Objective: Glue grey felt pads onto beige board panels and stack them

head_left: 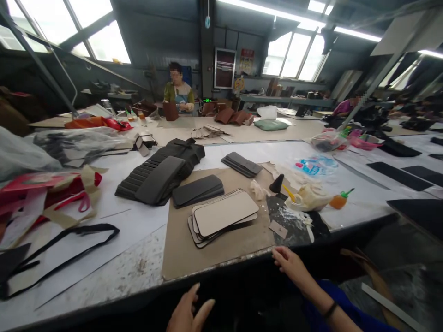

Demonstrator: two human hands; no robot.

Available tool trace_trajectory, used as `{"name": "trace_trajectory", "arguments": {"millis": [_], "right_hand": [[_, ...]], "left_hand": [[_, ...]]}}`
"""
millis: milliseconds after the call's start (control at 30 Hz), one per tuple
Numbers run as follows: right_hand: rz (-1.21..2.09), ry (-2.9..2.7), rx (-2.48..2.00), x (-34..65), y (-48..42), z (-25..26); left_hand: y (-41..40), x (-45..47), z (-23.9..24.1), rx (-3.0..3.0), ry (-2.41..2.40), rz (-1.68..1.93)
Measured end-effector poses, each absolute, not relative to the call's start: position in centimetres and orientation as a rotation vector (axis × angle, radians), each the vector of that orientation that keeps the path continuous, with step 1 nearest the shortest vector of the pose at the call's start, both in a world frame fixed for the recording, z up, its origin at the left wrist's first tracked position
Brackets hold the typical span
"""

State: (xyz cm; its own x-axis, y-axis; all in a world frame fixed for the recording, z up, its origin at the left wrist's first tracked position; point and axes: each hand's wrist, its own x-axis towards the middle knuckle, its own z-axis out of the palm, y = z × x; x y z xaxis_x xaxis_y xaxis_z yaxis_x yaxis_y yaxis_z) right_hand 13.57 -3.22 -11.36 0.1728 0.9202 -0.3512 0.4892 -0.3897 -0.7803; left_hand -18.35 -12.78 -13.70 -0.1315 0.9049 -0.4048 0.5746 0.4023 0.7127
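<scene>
fanned beige panels (221,216) lie flat

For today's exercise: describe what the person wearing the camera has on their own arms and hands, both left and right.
The right hand is bare, with a dark band around the wrist; blue fabric shows beside the forearm. The left hand is bare too, without rings or a glove, and its wrist is cut off by the picture's bottom edge.

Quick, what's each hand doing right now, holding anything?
Left hand: open, empty, below the table edge.
Right hand: open, empty, fingers at the table edge.

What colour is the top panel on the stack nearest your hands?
Light beige, with dark edges below it, on the stack; the head view shows it.
</scene>
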Motion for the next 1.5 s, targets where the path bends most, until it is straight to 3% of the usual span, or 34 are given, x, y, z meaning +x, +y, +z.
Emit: {"name": "trace_trajectory", "arguments": {"millis": [167, 367, 533, 767, 1100, 1500], "right_hand": [[0.362, -1.972, -1.847, 13.7, 5.8, -14.4], [0.005, -2.58, -1.539, 13.7, 13.2, -15.3], [0.143, -2.826, -1.244, 13.7, 17.7, -14.6], [0.417, -2.916, -1.065, 13.5, 21.2, -12.9], [0.452, -2.999, -0.921, 7.5, 29.0, -13.3], [0.542, -2.954, -0.95, 7.6, 27.5, -14.4]], "left_hand": [[-4.4, -18.3, -13.5, 1.536, 2.095, 0.712], [4.2, -15.4, -11.4, 1.88, 2.152, 0.097], [8.6, -14.6, -11.3, 1.861, 2.045, -0.28], [9.4, -14.9, -12.7, 1.815, 2.077, -0.446], [9.0, -12.8, -13.4, 1.763, 2.208, -0.352], [10.0, -11.2, -14.6, 1.739, 2.278, -0.168]]}}
